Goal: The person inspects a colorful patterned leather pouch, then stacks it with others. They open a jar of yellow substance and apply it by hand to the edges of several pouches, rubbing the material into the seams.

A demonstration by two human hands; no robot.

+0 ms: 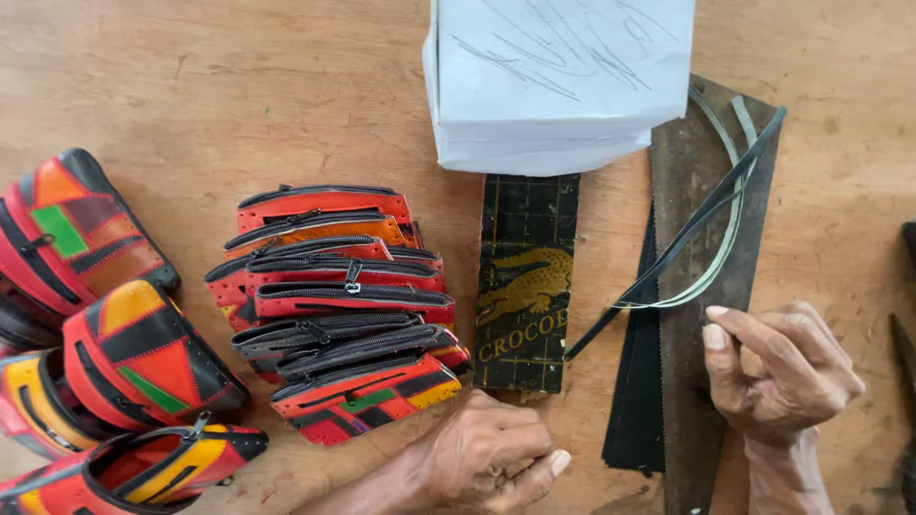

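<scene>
My left hand [487, 458] rests nearest the camera, curled loosely into a fist on the wooden table [191, 86], grasping nothing; its knuckles lie just beside the bottom pouch of the stack of zippered pouches [343, 315]. My right hand [787, 372] sits on the dark serrated-edged sheets [687, 286], fingers half bent, index finger and thumb stretched toward the loose end of the thin dark strip [677, 243]. Whether the fingertips actually pinch that end I cannot tell from this angle; they look just short of it.

The strip runs diagonally up and right across the sheets, crossed by a pale curved strip [730, 219] that touches it near both ends. Between my hands lies a black rectangular piece with a gold crocodile motif [527, 286], its top edge tucked under a white wrapped bundle [558, 81] at the far side. At far left, larger red, orange and black pouches [114, 362] lie in a loose group.

Risks, as I judge them: pulling the dark strip could drag the pale one along, since they overlap; the saw-toothed edge of the sheets could nick a finger or snag the strip; a left-hand nudge could topple the leaning stack.
</scene>
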